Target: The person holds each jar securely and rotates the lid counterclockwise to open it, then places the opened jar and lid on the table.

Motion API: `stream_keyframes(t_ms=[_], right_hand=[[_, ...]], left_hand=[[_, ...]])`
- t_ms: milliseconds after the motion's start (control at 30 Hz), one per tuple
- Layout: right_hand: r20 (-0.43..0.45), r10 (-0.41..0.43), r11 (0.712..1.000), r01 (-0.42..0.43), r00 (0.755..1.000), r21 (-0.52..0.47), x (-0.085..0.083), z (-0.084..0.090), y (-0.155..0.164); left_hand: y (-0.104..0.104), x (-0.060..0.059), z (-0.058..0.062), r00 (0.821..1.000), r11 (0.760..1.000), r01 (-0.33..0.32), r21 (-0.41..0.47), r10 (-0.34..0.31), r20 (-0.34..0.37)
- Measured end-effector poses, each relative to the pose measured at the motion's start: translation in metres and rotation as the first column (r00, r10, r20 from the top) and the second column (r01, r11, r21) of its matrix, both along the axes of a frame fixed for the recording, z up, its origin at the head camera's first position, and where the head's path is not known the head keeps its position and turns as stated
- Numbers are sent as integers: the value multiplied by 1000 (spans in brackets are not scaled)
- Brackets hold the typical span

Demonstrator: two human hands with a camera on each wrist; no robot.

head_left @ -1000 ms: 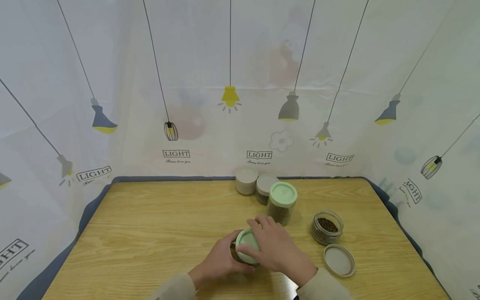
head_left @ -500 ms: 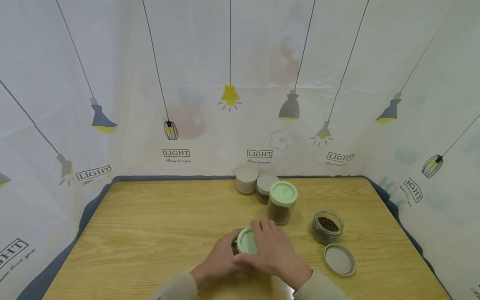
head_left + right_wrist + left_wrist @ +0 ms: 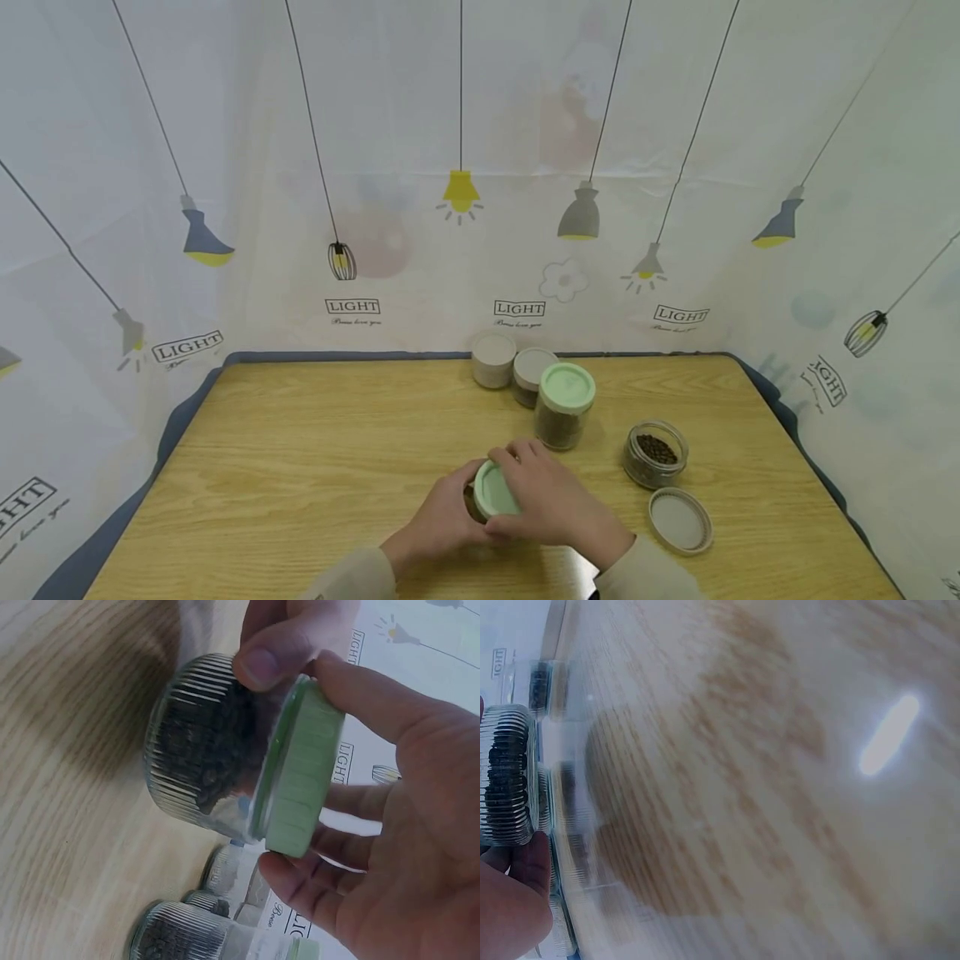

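My left hand grips a ribbed glass jar partly filled with dark, bean-like pieces. On the jar is a pale green screw lid. My right hand holds that lid by its rim, thumb on one side and fingers on the other. In the right wrist view the lid looks level with the jar's mouth; whether it is tight I cannot tell. The left wrist view catches only the jar's ribbed side at its left edge, with part of a hand below, and the jar is off the table.
Behind my hands stands a taller jar with a green lid. Two short lidded jars, one whitish and one grey-topped, stand near the back edge. To the right are an uncovered jar of dark beans and a loose grey lid.
My right hand shifts slightly around the green lid; its fingers and thumb change position on the rim. My left hand stays on the jar nearly in place. The other jars are unmoved.
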State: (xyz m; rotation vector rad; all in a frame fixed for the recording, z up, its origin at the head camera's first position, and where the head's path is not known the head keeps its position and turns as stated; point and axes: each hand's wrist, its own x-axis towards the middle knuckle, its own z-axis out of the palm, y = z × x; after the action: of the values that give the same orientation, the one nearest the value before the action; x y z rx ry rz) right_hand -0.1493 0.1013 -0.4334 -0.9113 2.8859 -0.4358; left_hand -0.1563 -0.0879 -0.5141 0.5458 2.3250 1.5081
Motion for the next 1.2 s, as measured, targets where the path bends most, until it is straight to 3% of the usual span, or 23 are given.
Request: stream_keyframes(t_ms=[200,567,700,833,967,1067,1200], right_hand=[[62,57,998,-57,996,-8,-3,6,2],[88,178,984,-176,980,-29,-2,10,4],[98,119,993,-115,988,-37,0,10,4],[61,-66,997,67,996,-23,2,10,-1],[30,-225,974,224,974,16,4,8,-5],[9,-252,967,251,968,38,6,5,-7],[-8,-217,974,217,976,67,6,0,-8]], left_hand=[[0,0,-1,1000,1000,18,11,-17,-16],[1,3,-2,1000,1000,16,-6,-16,-3],[1,2,-2,999,1000,20,-1,-20,-35],[3,2,-1,999,999,22,30,-21,-30],[4,2,1,1000,997,30,64,-30,-9],[5,2,2,999,996,32,84,-32,3],[6,3,3,1000,997,23,77,-22,-13]])
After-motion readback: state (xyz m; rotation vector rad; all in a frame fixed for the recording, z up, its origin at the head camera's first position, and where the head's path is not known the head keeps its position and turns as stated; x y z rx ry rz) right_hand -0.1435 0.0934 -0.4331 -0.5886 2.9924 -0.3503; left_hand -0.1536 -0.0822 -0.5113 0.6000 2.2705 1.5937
